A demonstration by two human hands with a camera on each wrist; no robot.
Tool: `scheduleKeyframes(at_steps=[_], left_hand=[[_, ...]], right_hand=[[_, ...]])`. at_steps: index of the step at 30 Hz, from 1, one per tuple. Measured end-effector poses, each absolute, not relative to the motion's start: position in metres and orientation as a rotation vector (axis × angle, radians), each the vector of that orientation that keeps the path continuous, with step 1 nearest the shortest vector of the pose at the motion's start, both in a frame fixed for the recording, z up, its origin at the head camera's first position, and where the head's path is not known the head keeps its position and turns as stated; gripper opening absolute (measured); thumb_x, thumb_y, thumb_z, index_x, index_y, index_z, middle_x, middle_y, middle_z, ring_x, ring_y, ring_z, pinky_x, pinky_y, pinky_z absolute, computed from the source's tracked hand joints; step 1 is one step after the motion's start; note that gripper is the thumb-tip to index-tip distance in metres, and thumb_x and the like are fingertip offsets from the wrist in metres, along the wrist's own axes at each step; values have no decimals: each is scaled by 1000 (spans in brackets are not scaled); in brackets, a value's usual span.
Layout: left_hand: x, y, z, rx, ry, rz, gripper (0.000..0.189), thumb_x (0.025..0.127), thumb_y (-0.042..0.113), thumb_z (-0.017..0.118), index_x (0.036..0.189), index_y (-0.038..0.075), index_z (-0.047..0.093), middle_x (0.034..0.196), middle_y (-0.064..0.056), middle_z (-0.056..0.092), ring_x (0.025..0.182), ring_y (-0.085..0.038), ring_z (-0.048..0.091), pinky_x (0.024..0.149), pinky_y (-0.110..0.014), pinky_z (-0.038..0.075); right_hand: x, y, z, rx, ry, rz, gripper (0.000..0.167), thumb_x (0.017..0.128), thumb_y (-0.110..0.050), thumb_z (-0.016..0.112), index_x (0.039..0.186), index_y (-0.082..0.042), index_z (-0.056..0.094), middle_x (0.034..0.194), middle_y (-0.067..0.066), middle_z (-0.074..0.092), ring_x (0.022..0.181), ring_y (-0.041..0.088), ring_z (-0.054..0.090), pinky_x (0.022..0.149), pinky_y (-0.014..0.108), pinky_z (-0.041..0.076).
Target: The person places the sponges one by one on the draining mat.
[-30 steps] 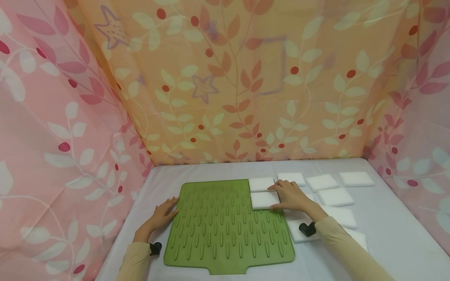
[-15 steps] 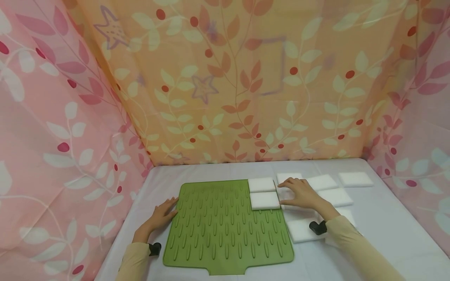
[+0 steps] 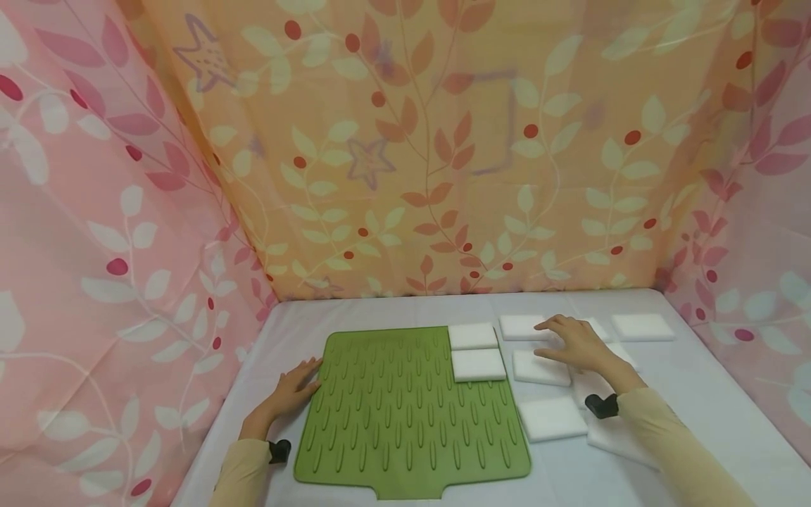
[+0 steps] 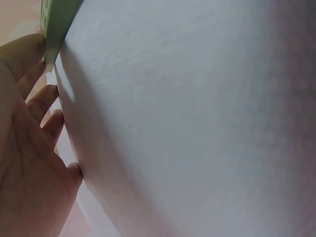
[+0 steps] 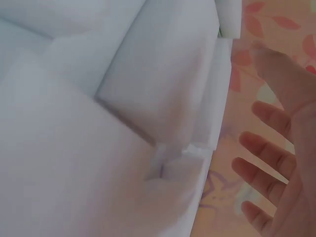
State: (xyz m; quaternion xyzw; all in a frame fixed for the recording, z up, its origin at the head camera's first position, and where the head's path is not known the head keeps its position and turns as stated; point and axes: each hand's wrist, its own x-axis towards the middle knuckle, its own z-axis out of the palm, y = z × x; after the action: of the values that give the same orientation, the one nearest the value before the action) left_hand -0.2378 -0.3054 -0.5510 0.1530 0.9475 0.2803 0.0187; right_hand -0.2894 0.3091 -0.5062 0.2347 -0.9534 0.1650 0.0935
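Fingers (image 5: pixel 269 150) spread wide and empty on the right hand (image 3: pixel 579 345), over loose sponges (image 3: pixel 552 420) right of the mat (image 3: pixel 380 415).
Two flat sponges (image 3: pixel 479 366) at the mat's far right corner; left hand (image 3: pixel 288 392) relaxed, touching the mat's left edge. Probably best to pinch one sponge by opposite sides, without squashing, and lower it square beside that pair.

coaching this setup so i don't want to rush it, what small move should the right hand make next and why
Probably bring the right hand down to pinch the white pad by its thumb. The hand looks empty, thumb and fingers apart; two pads already sit on the mat, with bare mat beside them.
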Motion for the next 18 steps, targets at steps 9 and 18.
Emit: scheduleKeyframes(at_steps=[9, 18], left_hand=[[-236, -305, -551, 501, 2972, 886, 53, 94, 22, 52, 141, 1, 37, 144, -26, 32, 133, -49, 23, 95, -75, 5], [-236, -305, -550, 488, 2966, 878, 54, 95, 23, 52, 142, 2, 36, 145, -26, 31, 134, -48, 22, 96, -75, 5]], right_hand=[[-290, 338, -501, 601, -2842, 437, 53, 82, -45, 66, 121, -10, 59, 117, 15, 57, 104, 38, 53, 83, 60, 35], [-294, 370, -495, 538, -2857, 332, 57, 84, -46, 63, 126, -9, 54, 118, 23, 55, 101, 43, 53, 78, 61, 38]])
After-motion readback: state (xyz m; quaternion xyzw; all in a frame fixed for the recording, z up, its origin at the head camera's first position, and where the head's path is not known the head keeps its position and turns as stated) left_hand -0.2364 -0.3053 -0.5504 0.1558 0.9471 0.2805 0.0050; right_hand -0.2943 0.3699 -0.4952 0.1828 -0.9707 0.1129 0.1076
